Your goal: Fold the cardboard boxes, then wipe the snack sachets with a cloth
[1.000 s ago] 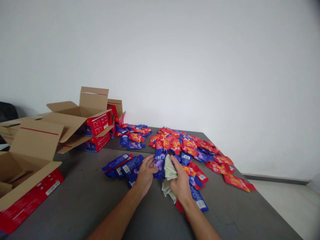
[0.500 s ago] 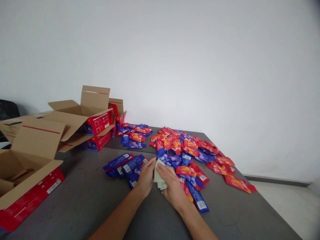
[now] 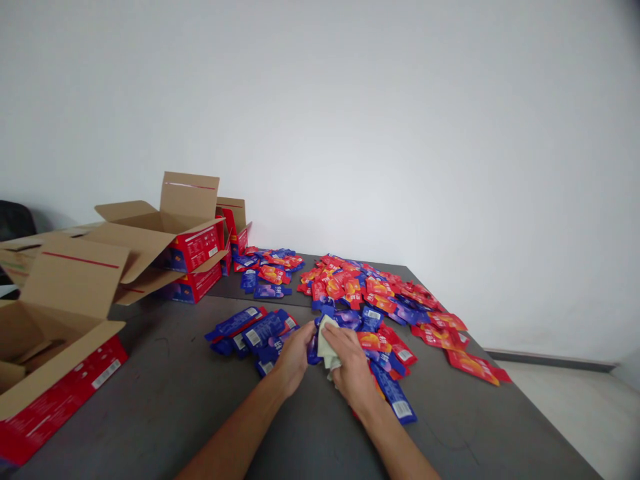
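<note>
Watching from the head view, I see my left hand (image 3: 293,357) and my right hand (image 3: 353,370) meeting almost fingertip to fingertip over the grey table (image 3: 165,400), with a blue sachet (image 3: 313,348) caught between them. My left hand curls its fingers around the sachet's near-left edge, so it is closed on the packet. My right hand is closed over a pale green cloth (image 3: 326,343), whose bunched folds press against the sachet from the right; a tail of the cloth shows below the thumb. The sachet sits directly ahead of both palms, in the gap between them, nearer my left fingers than my right palm. Its long axis looks to run away from me, roughly upright between the hands, though most of it is hidden and I cannot be sure. Just beyond my left knuckles lies a small group of blue sachets (image 3: 250,328), lying flat with their long sides slanting up to the right. Just beyond and to the right of my right hand spreads the mixed red and blue pile (image 3: 385,297), touching my right wrist at its near edge. Well off to the left of my left forearm stand the open cardboard boxes (image 3: 165,233).
</note>
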